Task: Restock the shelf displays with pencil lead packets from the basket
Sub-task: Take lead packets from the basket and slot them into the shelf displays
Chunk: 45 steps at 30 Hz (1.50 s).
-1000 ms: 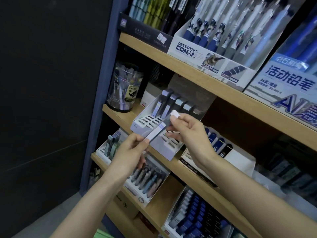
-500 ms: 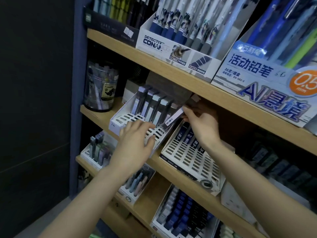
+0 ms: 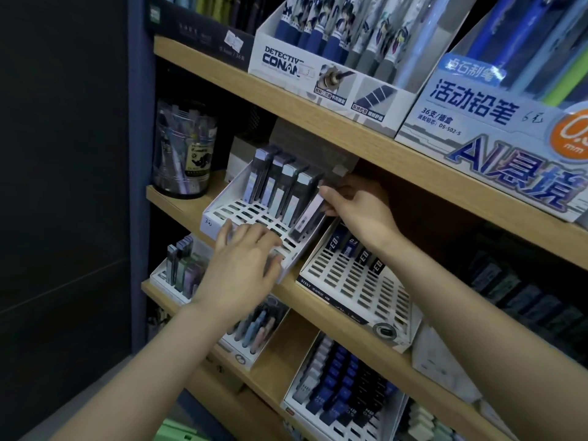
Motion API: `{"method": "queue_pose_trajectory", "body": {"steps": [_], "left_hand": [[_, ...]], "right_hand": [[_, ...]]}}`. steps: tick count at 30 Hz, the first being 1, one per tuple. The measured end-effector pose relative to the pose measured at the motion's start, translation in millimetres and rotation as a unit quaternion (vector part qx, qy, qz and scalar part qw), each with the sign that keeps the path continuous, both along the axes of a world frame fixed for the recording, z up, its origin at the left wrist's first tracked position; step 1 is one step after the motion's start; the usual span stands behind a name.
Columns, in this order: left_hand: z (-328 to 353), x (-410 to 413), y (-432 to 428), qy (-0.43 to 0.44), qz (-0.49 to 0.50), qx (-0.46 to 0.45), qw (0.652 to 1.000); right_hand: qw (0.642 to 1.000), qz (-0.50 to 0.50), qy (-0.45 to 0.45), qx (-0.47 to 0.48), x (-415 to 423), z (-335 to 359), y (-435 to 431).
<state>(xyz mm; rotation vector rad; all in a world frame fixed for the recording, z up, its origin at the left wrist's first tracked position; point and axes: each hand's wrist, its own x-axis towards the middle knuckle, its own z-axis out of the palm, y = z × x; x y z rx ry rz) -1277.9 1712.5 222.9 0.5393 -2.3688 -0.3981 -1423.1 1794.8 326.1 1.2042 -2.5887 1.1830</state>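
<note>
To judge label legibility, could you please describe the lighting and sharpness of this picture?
Head view: dim bluish light; white slotted cardboard tray, left hand, and right hand pinching the lilac lead packet sharp; white pen box's print legible; dark packets lower right blur into shadow.

Left hand (image 3: 245, 268) lies palm-down, fingers spread; right hand (image 3: 359, 208), reaching farther in, pinches a packet (image 3: 310, 214) with thumb and fingers.

Dim cool light, dark left side, soft blur, wide-angle edge bending
</note>
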Motion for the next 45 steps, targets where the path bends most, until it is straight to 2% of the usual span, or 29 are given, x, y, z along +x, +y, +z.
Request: {"method": "queue_pose_trajectory", "body": {"steps": [4,9,15,19,24,31,37,43,45], "left_hand": [[-0.5,-0.7,-0.6,0.002,0.004,-0.010,1.000],[1.8,2.5,-5.7,-0.012,-0.010,-0.025,1.000],[11.9,5.3,-18.9,-0.033,-0.036,-0.032,0.998],[12.5,6.2,-22.8,-0.052,-0.046,-0.037,0.997],[11.0,10.7,-22.6,-0.061,-0.060,-0.044,0.995],[11.2,17.1,-22.9,-0.076,-0.075,-0.055,0.993],[14.2,15.7,-23.6,-0.085,-0.077,-0.060,0.992],[12.4,16.4,-22.7,-0.086,-0.076,-0.070,0.991],[12.8,19.9,-21.4,-0.095,-0.074,-0.085,0.989]], "right_hand": [[1.000,0.003,-0.017,-0.001,-1.8,-7.6,-2.6],[0.999,-0.023,0.040,-0.008,-1.1,-10.5,-3.4],[1.000,-0.004,0.027,-0.003,-2.2,-5.8,-4.7],[0.996,-0.004,0.080,0.049,1.2,1.2,-1.7],[0.996,0.016,0.010,0.082,4.3,4.3,0.4],[0.997,-0.022,0.077,0.004,11.6,-8.6,-5.5],[0.994,-0.025,0.099,0.034,11.1,-8.2,0.6],[0.994,-0.002,0.106,0.023,16.7,-13.1,0.9],[0.990,0.001,0.141,0.026,17.6,-13.9,2.7]]}}
